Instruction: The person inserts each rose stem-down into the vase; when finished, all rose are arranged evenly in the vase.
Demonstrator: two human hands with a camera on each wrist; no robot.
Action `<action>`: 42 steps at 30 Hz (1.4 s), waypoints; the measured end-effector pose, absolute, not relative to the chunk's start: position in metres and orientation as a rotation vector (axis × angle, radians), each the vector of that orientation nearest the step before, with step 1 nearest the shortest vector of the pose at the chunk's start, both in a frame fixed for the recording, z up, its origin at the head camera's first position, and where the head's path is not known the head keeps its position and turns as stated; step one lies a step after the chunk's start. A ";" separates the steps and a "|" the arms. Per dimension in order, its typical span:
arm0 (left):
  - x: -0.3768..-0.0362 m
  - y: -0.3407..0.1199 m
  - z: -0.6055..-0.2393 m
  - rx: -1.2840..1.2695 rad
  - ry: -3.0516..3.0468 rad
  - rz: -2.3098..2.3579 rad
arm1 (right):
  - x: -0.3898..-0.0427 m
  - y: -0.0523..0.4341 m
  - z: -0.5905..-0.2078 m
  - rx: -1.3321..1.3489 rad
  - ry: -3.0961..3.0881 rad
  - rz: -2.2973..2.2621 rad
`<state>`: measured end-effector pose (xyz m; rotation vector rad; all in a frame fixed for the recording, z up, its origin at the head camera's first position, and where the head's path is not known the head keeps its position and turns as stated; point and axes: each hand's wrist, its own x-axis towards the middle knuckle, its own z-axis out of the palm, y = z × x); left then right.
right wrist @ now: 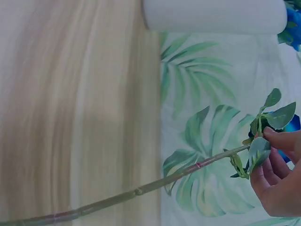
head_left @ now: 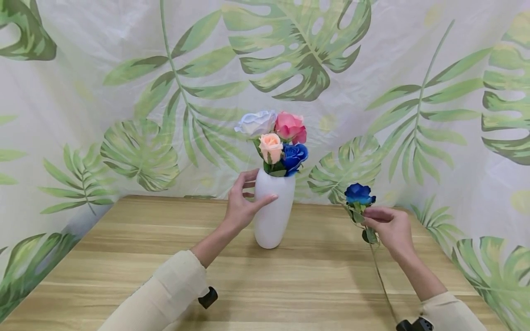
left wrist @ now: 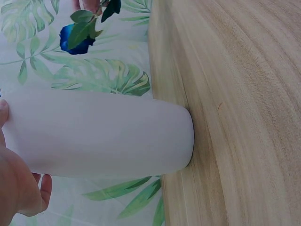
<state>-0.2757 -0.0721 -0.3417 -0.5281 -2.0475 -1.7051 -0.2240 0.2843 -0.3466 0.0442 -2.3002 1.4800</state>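
A white vase (head_left: 273, 211) stands upright on the wooden table, and my left hand (head_left: 244, 202) holds its upper side, thumb across the front and fingers behind. From its mouth rise a pale white-lilac rose (head_left: 256, 123), a pink rose (head_left: 291, 126), a peach rose (head_left: 271, 148) and a blue rose (head_left: 294, 157). To the right of the vase, my right hand (head_left: 391, 227) pinches another blue rose (head_left: 359, 194) just below its bloom, among the leaves. The long stem (right wrist: 141, 190) of that rose slants down toward my right wrist in the right wrist view.
The wooden table (head_left: 136, 257) ends at a back edge just behind the vase. Beyond it hangs a white cloth (head_left: 207, 105) printed with green leaves. A black device (head_left: 208, 298) sits at my left sleeve, and another black device (head_left: 414, 324) at my right.
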 end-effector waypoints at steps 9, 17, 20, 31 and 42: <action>-0.275 -0.072 -0.342 -0.539 -2.045 -1.710 | -0.222 0.273 -0.334 -0.042 -1.990 1.939; -0.277 -0.073 -0.343 -0.550 -2.038 -1.711 | -0.225 0.265 -0.320 -0.114 -1.787 2.121; -0.276 -0.073 -0.343 -0.547 -2.037 -1.711 | -0.227 0.262 -0.315 -0.165 -1.727 2.141; -0.275 -0.072 -0.342 -0.548 -2.030 -1.706 | -0.231 0.250 -0.297 -0.237 -1.310 2.300; -0.275 -0.072 -0.342 -0.539 -2.038 -1.703 | -0.235 0.242 -0.284 -0.259 -0.839 2.399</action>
